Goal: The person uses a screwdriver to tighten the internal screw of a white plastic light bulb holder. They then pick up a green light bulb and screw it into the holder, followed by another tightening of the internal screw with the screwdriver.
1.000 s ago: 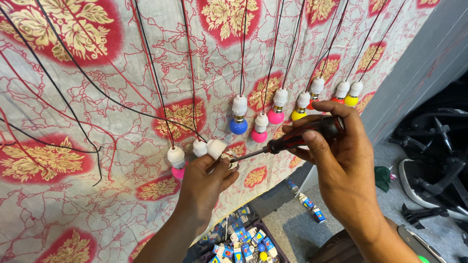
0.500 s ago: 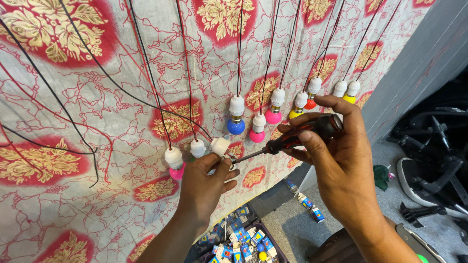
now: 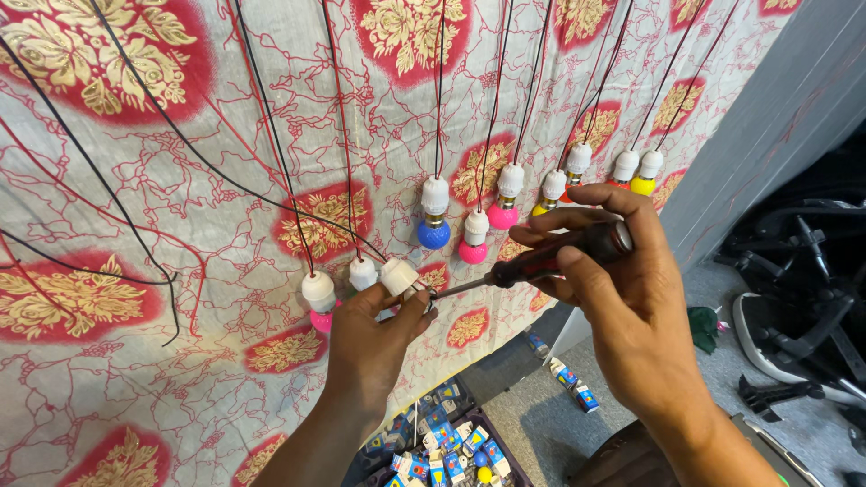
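left hand (image 3: 374, 335) clenched around a white lamp holder (image 3: 398, 275) hanging on a black-and-red wire (image 3: 271, 144), fingers wrapped under it, the holder tipped toward the right. right hand (image 3: 622, 298) grips a screwdriver (image 3: 541, 260) with a dark red-black handle, fingers closed round it; the metal tip meets the side of the held holder, near the left thumb.

the held holder sits low centre against a hanging patterned cloth (image 3: 135, 298), white with red and gold medallions. just left of it hang another white holder (image 3: 363, 272) and one with a pink bulb (image 3: 318, 298). farther right and higher, a row already fitted: blue bulb (image 3: 434, 233), pink bulb (image 3: 473, 249), another pink (image 3: 502, 215), a yellow one (image 3: 642, 184).

judgement: most of the string looks assembled; the held holder shows no bulb that i can see, so this one reads as in progress.

below, near, a heap of small bulb boxes (image 3: 442, 442) on the floor; dark chair parts (image 3: 803, 298) at far right.
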